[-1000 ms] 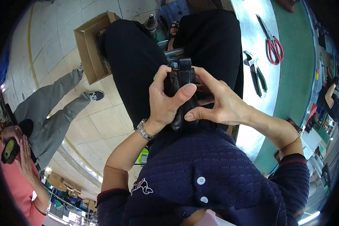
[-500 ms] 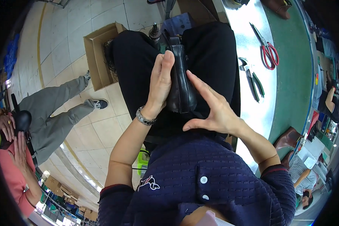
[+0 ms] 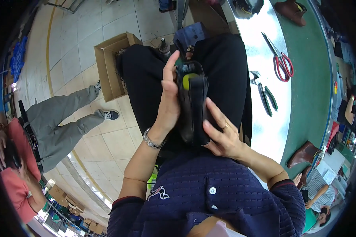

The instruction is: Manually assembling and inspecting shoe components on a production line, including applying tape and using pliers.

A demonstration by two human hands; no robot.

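Observation:
A black leather shoe (image 3: 193, 112) is held above my lap between both hands, with its opening at the far end and its long body running toward me. Inside that opening shows a yellow-green patch. My left hand (image 3: 169, 102) closes along the left side, its fingertips reaching up beside the opening. On the right, my right hand (image 3: 225, 138), with a ring on one finger, grips the near end of the shoe; its thumb is partly hidden underneath. My dark trousers (image 3: 146, 75) lie below.
Right of me, a metal bench (image 3: 267, 130) bears red-handled scissors (image 3: 281, 65) and green-handled pliers (image 3: 267, 96). Brown boots (image 3: 304, 154) stand on a green belt (image 3: 304, 79) beyond. A cardboard box (image 3: 106, 73) sits left of my knee. Another person (image 3: 19, 158) stands at left.
The shoe has tilted and come nearer to me, so its opening now shows. My right hand has gone from spread beside it to gripping its near end. My left hand stays on its side.

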